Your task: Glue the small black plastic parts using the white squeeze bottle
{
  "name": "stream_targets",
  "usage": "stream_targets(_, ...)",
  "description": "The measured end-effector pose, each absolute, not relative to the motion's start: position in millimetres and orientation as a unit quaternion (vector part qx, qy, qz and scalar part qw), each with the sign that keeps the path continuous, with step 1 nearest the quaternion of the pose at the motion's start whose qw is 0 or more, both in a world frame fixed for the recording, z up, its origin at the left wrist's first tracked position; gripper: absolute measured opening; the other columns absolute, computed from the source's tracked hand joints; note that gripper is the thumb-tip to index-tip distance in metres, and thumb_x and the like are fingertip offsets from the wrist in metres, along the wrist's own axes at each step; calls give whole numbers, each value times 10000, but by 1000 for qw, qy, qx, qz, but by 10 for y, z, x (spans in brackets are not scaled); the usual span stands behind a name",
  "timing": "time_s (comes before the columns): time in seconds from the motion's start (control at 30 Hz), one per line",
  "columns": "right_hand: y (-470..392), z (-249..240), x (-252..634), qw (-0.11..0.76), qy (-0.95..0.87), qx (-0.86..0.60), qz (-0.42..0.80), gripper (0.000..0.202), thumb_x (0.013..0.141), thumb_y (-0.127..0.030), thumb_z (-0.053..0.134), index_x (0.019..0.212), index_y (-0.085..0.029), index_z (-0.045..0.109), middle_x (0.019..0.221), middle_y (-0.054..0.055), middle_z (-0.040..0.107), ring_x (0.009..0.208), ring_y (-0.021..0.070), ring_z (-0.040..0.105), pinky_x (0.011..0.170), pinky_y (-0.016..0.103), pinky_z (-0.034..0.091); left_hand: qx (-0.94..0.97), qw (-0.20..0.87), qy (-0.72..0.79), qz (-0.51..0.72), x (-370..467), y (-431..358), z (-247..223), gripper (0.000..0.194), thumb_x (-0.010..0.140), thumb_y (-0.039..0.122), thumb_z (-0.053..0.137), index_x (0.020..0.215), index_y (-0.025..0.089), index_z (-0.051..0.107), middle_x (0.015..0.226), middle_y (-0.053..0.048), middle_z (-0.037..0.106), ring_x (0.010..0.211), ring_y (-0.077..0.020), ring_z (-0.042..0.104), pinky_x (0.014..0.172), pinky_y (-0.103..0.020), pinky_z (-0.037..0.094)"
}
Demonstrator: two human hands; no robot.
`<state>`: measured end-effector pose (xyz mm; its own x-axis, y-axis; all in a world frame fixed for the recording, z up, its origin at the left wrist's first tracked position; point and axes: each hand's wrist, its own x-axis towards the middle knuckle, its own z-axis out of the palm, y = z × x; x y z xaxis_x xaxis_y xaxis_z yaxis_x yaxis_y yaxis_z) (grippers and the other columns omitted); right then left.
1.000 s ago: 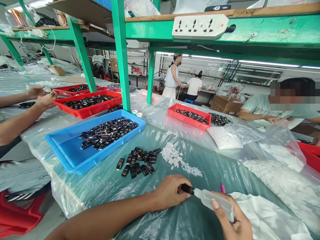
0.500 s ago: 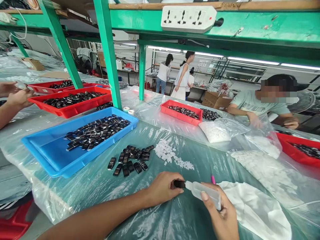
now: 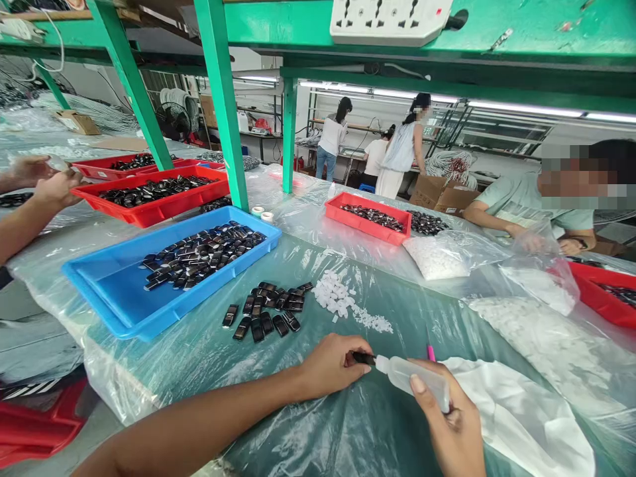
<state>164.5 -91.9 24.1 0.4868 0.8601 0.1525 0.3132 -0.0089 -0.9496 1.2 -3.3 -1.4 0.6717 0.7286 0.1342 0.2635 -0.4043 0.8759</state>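
Note:
Between thumb and fingers, my left hand [image 3: 334, 368] pinches a small black plastic casing [image 3: 364, 358]. My right hand [image 3: 453, 421] is wrapped round a translucent squeeze bottle [image 3: 418, 382], which lies tilted with its nozzle at the casing's right end. Whether the tip touches the casing or sits just inside it, I cannot tell. Beyond my left hand lies a loose group of black casings [image 3: 267, 326]. To its right is a pile of small white plastic pieces [image 3: 334, 295]. A white cloth [image 3: 529, 414] and a pink stick-like thing [image 3: 430, 353] lie beside my right hand.
A blue tray [image 3: 106, 288] holds many black casings at left. Red trays [image 3: 149, 215] stand behind it, another red tray [image 3: 368, 222] farther back. Bags of white pieces [image 3: 437, 257] lie at right. Green posts [image 3: 223, 112] rise from the table. Co-workers' hands [image 3: 59, 189] show at left.
The view has shifted, so the table things appear slightly to the right. The casing is turned a little in my left hand, with the bottle still at its end. A person behind has moved right.

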Motion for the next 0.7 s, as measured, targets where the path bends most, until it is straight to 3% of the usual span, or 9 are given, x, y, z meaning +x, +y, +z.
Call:
stream_targets(0.33, -943, 249, 1635, 541, -432, -672, 262, 335, 688, -517, 612, 840, -219, 610, 815, 29, 643, 793, 187, 568, 627, 193, 465, 808, 405, 334, 267, 21, -41, 4, 132, 820, 258, 526, 922, 205, 590, 766, 6, 644, 656, -123, 580, 576, -187, 407)
stream_targets(0.7, -934, 238, 1674, 541, -438, -669, 261, 327, 702, -516, 599, 847, -223, 611, 834, 29, 656, 792, 192, 578, 643, 208, 464, 797, 442, 308, 273, 12, -56, 31, 166, 849, 266, 475, 983, 211, 557, 910, -22, 650, 781, -147, 613, 647, -205, 445)
